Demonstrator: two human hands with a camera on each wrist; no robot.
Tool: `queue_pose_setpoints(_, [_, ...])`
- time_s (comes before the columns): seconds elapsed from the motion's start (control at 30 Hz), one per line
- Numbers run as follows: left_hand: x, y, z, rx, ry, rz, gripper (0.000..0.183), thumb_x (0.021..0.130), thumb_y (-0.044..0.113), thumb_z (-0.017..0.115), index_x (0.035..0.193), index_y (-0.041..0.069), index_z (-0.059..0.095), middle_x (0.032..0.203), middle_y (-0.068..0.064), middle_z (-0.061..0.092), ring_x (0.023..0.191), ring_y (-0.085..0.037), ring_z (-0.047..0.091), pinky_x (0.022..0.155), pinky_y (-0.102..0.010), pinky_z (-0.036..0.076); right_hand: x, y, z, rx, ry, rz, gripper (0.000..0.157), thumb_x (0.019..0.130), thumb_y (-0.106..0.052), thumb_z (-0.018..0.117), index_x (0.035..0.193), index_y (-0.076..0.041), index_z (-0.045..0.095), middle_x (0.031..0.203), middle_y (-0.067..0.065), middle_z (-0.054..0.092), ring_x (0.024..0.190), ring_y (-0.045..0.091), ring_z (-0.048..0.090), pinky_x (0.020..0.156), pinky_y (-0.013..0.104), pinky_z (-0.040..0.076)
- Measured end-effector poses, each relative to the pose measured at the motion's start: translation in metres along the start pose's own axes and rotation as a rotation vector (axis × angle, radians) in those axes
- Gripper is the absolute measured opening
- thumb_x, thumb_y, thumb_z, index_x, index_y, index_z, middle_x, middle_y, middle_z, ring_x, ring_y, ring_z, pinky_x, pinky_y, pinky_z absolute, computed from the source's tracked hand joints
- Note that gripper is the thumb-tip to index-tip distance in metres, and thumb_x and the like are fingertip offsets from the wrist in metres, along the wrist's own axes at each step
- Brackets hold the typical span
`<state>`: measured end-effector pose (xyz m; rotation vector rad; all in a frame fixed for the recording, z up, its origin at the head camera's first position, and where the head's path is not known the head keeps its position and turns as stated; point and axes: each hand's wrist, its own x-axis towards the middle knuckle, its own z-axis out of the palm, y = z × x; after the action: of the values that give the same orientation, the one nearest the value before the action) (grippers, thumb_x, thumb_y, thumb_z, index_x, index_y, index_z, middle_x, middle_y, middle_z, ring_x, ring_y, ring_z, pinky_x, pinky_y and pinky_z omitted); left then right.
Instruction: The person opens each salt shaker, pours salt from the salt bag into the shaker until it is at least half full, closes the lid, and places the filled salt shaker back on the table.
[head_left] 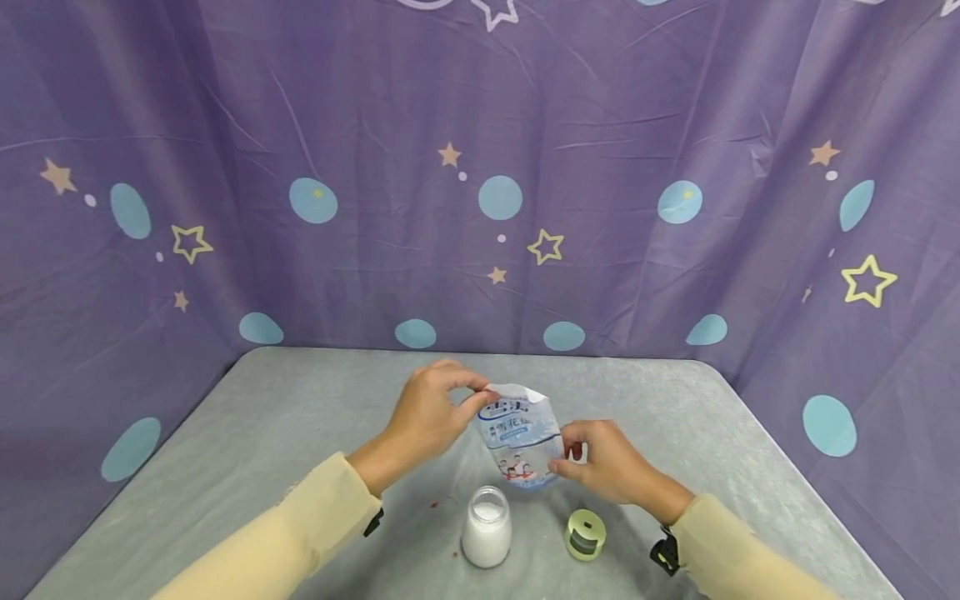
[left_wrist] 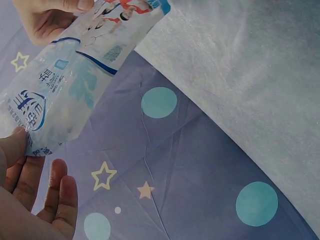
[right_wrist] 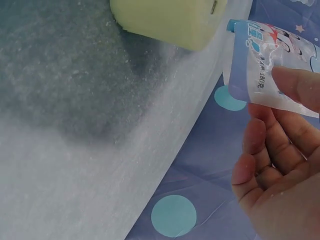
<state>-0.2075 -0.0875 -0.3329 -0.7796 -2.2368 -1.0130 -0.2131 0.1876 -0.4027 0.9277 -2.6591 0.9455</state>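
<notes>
A printed white-and-blue plastic pouch (head_left: pixel 517 442) is held up above the table between both hands. At its top left corner, the left hand (head_left: pixel 438 408) pinches the edge between thumb and fingers. The right hand (head_left: pixel 607 467) grips the pouch's right side lower down, thumb in front and fingers behind. In the left wrist view the pouch (left_wrist: pixel 65 95) looks slack and thin. Just below it in the head view stands an open glass jar (head_left: pixel 487 529) holding white granular stuff. A light green round lid (head_left: pixel 585 535) lies to the jar's right, below the right hand.
The grey-covered table (head_left: pixel 337 400) ends at a purple curtain (head_left: pixel 420 250) with stars and dots. Tiny red specks (head_left: pixel 454 553) lie near the jar. Both sleeves are pale yellow, with a dark strap device (head_left: pixel 664 552) at the right wrist.
</notes>
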Motion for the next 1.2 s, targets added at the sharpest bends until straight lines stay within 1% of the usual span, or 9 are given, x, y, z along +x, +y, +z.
queue_pose_setpoints(0.13, [0.004, 0.002, 0.004, 0.002, -0.01, 0.002, 0.01, 0.082, 0.013, 0.088, 0.09, 0.012, 0.082, 0.089, 0.003, 0.074, 0.089, -0.013, 0.067, 0.08, -0.036, 0.055, 0.002, -0.001, 0.003, 0.004, -0.018, 0.014, 0.02, 0.083, -0.013, 0.084, 0.075, -0.022, 0.068, 0.067, -0.016, 0.058, 0.064, 0.004, 0.053, 0.058, 0.024, 0.044])
queue_pose_setpoints(0.27, [0.007, 0.004, 0.008, 0.018, -0.022, 0.011, 0.01, 0.083, 0.014, 0.087, 0.091, 0.013, 0.082, 0.088, 0.005, 0.073, 0.087, -0.012, 0.066, 0.077, -0.034, 0.054, 0.003, -0.001, 0.006, 0.015, -0.037, 0.025, 0.015, 0.083, -0.013, 0.084, 0.078, -0.02, 0.071, 0.066, -0.014, 0.058, 0.061, 0.004, 0.051, 0.055, 0.024, 0.043])
queue_pose_setpoints(0.5, [0.01, 0.001, 0.016, 0.047, -0.035, 0.048, 0.011, 0.082, 0.016, 0.088, 0.092, 0.013, 0.083, 0.086, 0.004, 0.072, 0.085, -0.014, 0.065, 0.074, -0.033, 0.053, 0.005, 0.001, 0.012, 0.004, -0.073, 0.076, 0.02, 0.084, -0.014, 0.083, 0.073, -0.019, 0.068, 0.064, -0.01, 0.057, 0.059, 0.003, 0.049, 0.053, 0.024, 0.043])
queue_pose_setpoints(0.6, [0.011, 0.0, 0.019, 0.059, -0.044, 0.047, 0.011, 0.083, 0.017, 0.087, 0.092, 0.014, 0.083, 0.086, 0.004, 0.072, 0.085, -0.014, 0.065, 0.074, -0.033, 0.053, 0.007, 0.003, 0.014, -0.001, -0.089, 0.088, 0.012, 0.085, -0.014, 0.083, 0.078, -0.016, 0.072, 0.065, -0.01, 0.059, 0.058, 0.002, 0.05, 0.052, 0.024, 0.044])
queue_pose_setpoints(0.73, [0.013, -0.002, 0.022, 0.074, -0.053, 0.047, 0.01, 0.083, 0.018, 0.087, 0.092, 0.016, 0.083, 0.087, 0.005, 0.072, 0.087, -0.013, 0.064, 0.075, -0.033, 0.053, 0.009, 0.004, 0.015, -0.009, -0.098, 0.108, 0.007, 0.086, -0.014, 0.083, 0.084, -0.013, 0.076, 0.065, -0.009, 0.059, 0.057, 0.002, 0.05, 0.051, 0.024, 0.043])
queue_pose_setpoints(1.0, [0.015, -0.006, 0.029, 0.105, -0.079, 0.054, 0.011, 0.083, 0.022, 0.087, 0.092, 0.017, 0.083, 0.088, 0.005, 0.073, 0.089, -0.013, 0.065, 0.076, -0.034, 0.054, 0.009, 0.006, 0.018, -0.028, -0.096, 0.147, 0.008, 0.085, -0.014, 0.084, 0.083, -0.013, 0.076, 0.061, -0.007, 0.058, 0.053, 0.003, 0.049, 0.048, 0.024, 0.041])
queue_pose_setpoints(1.2, [0.015, -0.004, 0.031, 0.112, -0.089, 0.043, 0.015, 0.084, 0.026, 0.086, 0.096, 0.017, 0.083, 0.09, 0.005, 0.072, 0.088, -0.012, 0.064, 0.074, -0.033, 0.054, 0.007, 0.008, 0.019, -0.013, -0.107, 0.165, 0.01, 0.085, -0.016, 0.084, 0.089, -0.01, 0.077, 0.061, -0.006, 0.058, 0.052, 0.004, 0.049, 0.046, 0.024, 0.041])
